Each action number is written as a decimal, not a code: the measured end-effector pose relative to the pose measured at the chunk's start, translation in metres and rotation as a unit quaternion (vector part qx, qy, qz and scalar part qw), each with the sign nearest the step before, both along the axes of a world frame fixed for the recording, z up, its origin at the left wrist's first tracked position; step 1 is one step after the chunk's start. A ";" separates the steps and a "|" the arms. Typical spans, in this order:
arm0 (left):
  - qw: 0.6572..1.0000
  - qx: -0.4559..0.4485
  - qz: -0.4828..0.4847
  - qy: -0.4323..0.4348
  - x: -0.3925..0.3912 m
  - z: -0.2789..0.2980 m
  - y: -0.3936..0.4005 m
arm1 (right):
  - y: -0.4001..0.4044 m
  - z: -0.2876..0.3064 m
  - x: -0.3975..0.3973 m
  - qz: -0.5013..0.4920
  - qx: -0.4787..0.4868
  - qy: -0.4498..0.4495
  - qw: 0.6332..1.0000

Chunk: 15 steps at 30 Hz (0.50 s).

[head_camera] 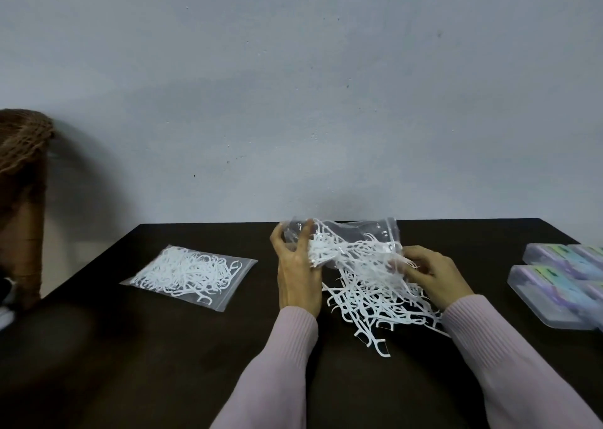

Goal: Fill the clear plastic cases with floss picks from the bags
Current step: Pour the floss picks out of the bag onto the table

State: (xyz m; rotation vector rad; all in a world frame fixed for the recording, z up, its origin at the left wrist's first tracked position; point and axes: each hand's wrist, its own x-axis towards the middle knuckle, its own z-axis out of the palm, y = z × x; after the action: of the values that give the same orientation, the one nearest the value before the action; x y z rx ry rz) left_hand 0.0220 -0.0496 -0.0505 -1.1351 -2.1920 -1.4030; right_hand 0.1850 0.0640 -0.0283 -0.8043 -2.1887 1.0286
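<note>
Clear bag lies sideways between left hand, right hand.

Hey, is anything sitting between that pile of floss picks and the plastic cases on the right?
Only the right hand and its sleeve; otherwise bare table separates the floss picks from the cases.

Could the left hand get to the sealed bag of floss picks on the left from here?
Probably yes. Bare table lies between the left hand and the sealed bag, but that hand is gripping the open bag and would need to let go first.
</note>
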 end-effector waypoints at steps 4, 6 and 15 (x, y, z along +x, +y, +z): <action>0.998 0.029 0.028 -0.058 -0.006 0.004 -0.004 | 0.003 0.001 0.003 -0.005 0.010 -0.016 1.000; 0.994 0.048 0.041 -0.089 -0.008 0.007 -0.007 | 0.004 0.001 0.005 -0.013 0.031 -0.040 0.999; 0.979 0.079 0.079 -0.172 -0.015 0.013 -0.013 | 0.011 -0.006 0.006 -0.054 0.081 -0.175 0.980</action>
State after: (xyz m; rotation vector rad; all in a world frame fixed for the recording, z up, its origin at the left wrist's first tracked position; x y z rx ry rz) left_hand 0.0067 -0.0628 -0.0374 -0.6874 -2.2805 -1.7714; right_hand 0.1905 0.0755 -0.0341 -1.0817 -2.4497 0.6839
